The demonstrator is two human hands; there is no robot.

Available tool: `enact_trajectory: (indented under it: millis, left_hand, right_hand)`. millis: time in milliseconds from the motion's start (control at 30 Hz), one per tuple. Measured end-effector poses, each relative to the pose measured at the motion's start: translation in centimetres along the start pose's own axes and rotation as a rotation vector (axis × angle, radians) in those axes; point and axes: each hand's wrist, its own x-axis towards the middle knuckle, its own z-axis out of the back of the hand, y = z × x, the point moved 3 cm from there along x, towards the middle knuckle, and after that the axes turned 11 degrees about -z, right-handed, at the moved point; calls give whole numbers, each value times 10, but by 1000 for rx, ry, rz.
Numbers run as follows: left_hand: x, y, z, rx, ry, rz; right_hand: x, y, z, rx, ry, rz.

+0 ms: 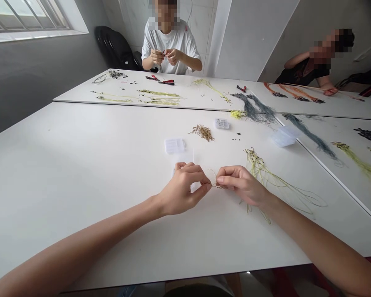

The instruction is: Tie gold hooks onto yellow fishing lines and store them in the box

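Note:
My left hand (188, 187) pinches one end of a thin golden piece (216, 187) between thumb and fingertips, above the white table (111, 165). Close on its right, my right hand (239, 183) is closed around the other end, and a fine line loops up between the two hands. Beyond them lies a pile of small golden pieces (203, 132). One clear plastic box (174, 145) sits behind my left hand, and a smaller one (221, 123) stands past the pile. Beside my right hand spreads a bundle of yellow-green lines (259, 165) with dark ends.
Across the table a person in a white shirt (173, 45) works with both hands; another person sits at the far right. Red-handled pliers (167, 82), grey line bundles (253, 107), orange bundles (299, 93) and clear lids (284, 136) lie on the tables.

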Motion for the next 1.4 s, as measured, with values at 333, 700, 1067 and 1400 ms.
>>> enact_trajectory:
  millis: [333, 700, 1067, 1400]
  left_hand:
    - [-1, 7, 2, 16, -202, 191]
    - [-3, 4, -1, -133, -86, 128]
    - [-5, 5, 2, -122, -218, 211]
    - [-4, 0, -1, -67, -69, 153]
  right_hand:
    - [-16, 5, -22, -324, -218, 176]
    - [-6, 5, -1, -8, -180, 101]
    - [-3, 0, -9, 0, -188, 61]
    - [-8, 1, -11, -169, -222, 73]
